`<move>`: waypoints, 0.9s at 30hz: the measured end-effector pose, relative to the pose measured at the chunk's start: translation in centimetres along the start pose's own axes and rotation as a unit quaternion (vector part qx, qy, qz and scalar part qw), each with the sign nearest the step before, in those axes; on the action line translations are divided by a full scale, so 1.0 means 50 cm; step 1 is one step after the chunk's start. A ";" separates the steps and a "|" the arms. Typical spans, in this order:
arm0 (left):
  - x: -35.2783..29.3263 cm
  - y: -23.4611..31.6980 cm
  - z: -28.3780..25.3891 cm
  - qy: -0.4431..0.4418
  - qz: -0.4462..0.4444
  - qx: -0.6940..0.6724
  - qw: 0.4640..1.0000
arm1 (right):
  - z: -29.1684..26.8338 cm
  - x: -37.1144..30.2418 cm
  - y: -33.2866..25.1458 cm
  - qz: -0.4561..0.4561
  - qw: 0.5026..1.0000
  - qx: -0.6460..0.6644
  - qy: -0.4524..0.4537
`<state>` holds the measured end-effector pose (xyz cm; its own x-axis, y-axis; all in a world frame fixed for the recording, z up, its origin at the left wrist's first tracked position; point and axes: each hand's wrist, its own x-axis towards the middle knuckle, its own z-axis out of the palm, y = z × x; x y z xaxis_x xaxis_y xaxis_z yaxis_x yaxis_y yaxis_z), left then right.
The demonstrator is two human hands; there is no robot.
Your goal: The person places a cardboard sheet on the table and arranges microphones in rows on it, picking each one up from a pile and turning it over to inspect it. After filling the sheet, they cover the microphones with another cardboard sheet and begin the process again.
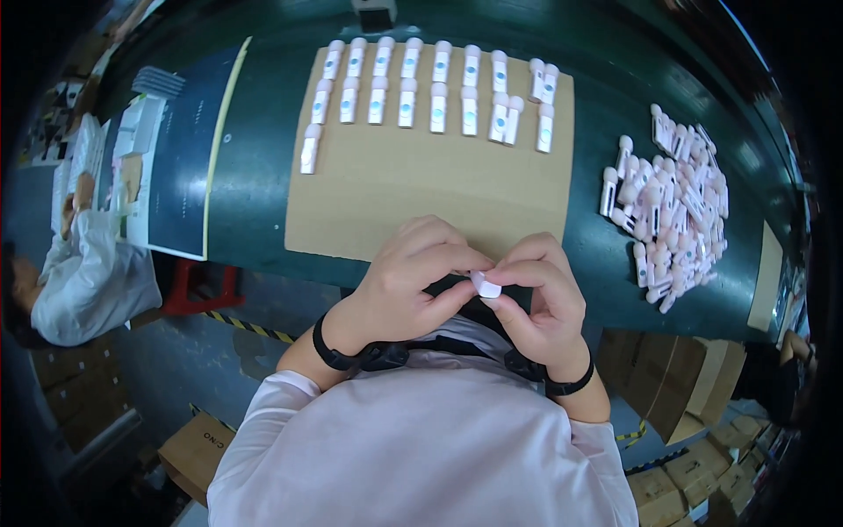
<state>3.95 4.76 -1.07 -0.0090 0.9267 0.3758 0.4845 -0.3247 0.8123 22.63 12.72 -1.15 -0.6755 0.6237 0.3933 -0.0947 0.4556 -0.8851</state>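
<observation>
Your left hand [404,274] and right hand [555,297] are gripping a small white piece [486,286] between thumbs and fingers, both part-curled. You are holding it on your side of the cardboard sheet [421,193], where pale round-headed devices [437,110] are lying in rows; a pile of similar ones [680,206] is sitting to the right.

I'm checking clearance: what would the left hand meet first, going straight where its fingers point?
The small white piece the left hand touches comes first; the right hand seems next, though depth is unclear.
</observation>
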 end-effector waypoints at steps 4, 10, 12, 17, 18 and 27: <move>-0.007 -0.020 -0.033 0.030 0.011 0.067 0.997 | 0.001 0.006 -0.003 0.036 0.995 -0.083 -0.036; -0.030 -0.065 -0.123 0.078 -0.022 0.329 0.941 | 0.003 -0.008 0.026 0.033 0.951 -0.287 -0.110; -0.027 -0.088 -0.154 0.099 -0.012 0.371 0.923 | 0.007 -0.016 0.040 0.056 0.942 -0.308 -0.122; -0.006 -0.124 -0.186 0.128 0.016 0.484 0.865 | 0.005 -0.021 0.051 0.049 0.938 -0.319 -0.130; -0.008 -0.128 -0.187 0.129 0.018 0.483 0.866 | 0.005 -0.022 0.051 0.049 0.938 -0.319 -0.128; -0.031 -0.116 -0.182 0.029 -0.020 0.475 0.879 | 0.008 -0.026 0.060 0.052 0.940 -0.316 -0.119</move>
<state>-6.80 3.48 -2.28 -0.0746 0.9138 0.3992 0.9945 0.0387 0.0972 22.93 13.00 -4.44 -0.8084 0.5606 0.1795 0.3833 0.7328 -0.5623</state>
